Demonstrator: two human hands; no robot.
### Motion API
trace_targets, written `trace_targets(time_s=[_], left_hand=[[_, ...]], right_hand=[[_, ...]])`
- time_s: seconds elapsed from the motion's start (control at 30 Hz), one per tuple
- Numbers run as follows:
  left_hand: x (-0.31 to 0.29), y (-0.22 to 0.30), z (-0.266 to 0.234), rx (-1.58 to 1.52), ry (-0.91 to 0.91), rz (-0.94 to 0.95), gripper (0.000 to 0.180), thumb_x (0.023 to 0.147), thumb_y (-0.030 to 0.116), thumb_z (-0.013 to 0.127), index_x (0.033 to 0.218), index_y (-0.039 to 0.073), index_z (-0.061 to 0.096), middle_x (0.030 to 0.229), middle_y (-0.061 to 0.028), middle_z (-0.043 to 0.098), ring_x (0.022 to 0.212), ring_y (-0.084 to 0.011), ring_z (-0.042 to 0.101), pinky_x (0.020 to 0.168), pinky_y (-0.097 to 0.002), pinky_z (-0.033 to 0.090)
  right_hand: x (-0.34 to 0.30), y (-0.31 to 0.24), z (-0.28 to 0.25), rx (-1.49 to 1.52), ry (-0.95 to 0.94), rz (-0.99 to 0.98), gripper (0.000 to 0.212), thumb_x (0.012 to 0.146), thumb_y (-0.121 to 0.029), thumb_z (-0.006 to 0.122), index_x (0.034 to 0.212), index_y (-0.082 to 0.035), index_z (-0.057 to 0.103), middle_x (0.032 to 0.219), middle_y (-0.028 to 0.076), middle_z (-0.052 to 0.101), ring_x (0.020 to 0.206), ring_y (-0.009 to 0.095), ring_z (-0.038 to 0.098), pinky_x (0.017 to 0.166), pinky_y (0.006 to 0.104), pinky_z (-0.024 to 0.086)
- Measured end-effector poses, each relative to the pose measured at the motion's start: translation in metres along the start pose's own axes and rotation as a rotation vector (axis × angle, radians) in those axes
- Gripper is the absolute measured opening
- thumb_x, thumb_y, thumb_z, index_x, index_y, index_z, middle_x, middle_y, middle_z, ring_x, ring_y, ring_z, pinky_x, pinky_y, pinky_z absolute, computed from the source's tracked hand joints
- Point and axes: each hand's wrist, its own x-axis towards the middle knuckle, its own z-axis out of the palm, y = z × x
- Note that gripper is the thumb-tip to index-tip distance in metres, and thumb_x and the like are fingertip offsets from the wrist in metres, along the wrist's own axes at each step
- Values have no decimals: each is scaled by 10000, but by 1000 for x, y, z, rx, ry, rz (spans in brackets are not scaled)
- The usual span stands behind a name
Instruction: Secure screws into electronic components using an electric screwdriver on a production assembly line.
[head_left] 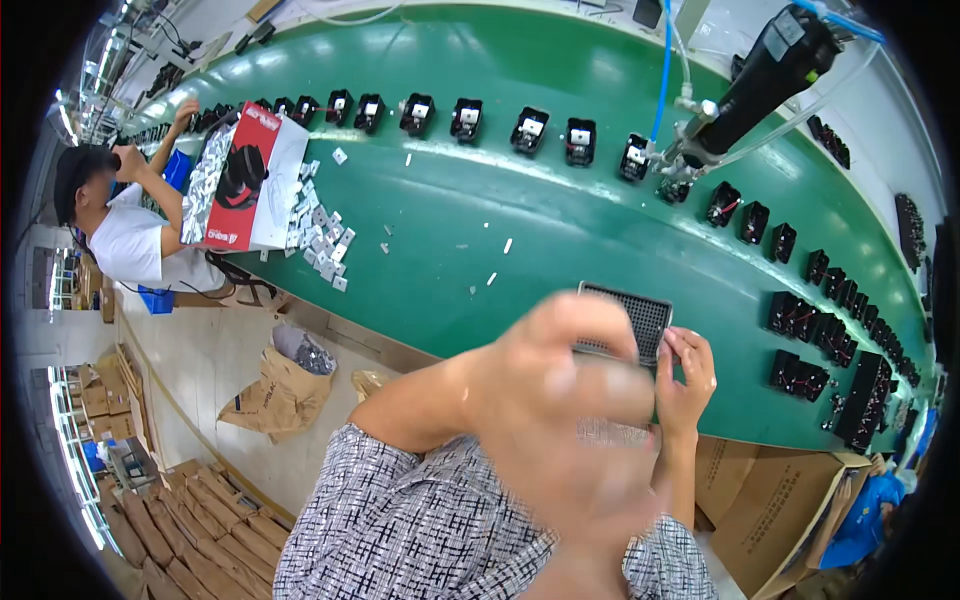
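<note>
My left hand (pixel 575 375) is large and smeared by motion in front of my lap. Its fingers are curled inward, and whatever they may hold cannot be made out. Just beyond it, at the near edge of the green table (pixel 440 260), lies a dark grid tray (pixel 640 312) with a pale rim. My right hand (pixel 687 380) is at the tray's right side, thumb and fingers closed on the rim. The left hand hides the tray's near left part.
Black housings with white parts (pixel 467 118) line the table's far side. A black cylindrical tool (pixel 770 85) hangs above with a blue hose. Left stand a red and white box (pixel 262 150) and scattered metal plates (pixel 325 240). Co-workers (pixel 130 230) are at both sides.
</note>
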Motion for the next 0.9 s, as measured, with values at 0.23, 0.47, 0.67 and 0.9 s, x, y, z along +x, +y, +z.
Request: trace_targets(time_s=[0.23,0.47,0.67,0.9], left_hand=[[-36,-180,-39,766,-209,-273,165,759,79,801,742,101,638,820,0,651,833,-217,603,863,-356,423],[-21,-250,-35,1238,-535,-104,549,846,305,794,1340,173,594,1330,4,622,1302,-220,556,1053,-477,339],[-30,-270,-16,1298,-752,-175,793,740,407,847,1427,158,540,1378,6,616,1415,-234,495,1100,-521,308],[-40,-282,-18,1297,-692,-156,834,690,459,868,1406,171,550,1281,-14,613,1349,-248,513,1073,-533,318]], right_hand=[[8,-15,-18,218,-149,20,82,797,-43,822,860,-81,787,775,5,721,623,164,576,644,277,489],[80,-144,-60,440,-279,-568,156,830,-159,706,986,-152,714,849,-12,668,643,154,557,573,289,460],[101,-210,-87,611,-302,-541,122,774,-85,661,761,-111,543,676,-3,528,515,153,439,454,281,374],[92,-193,-105,538,-331,-667,208,766,-106,659,692,-115,465,657,-4,422,479,164,308,399,297,329]])
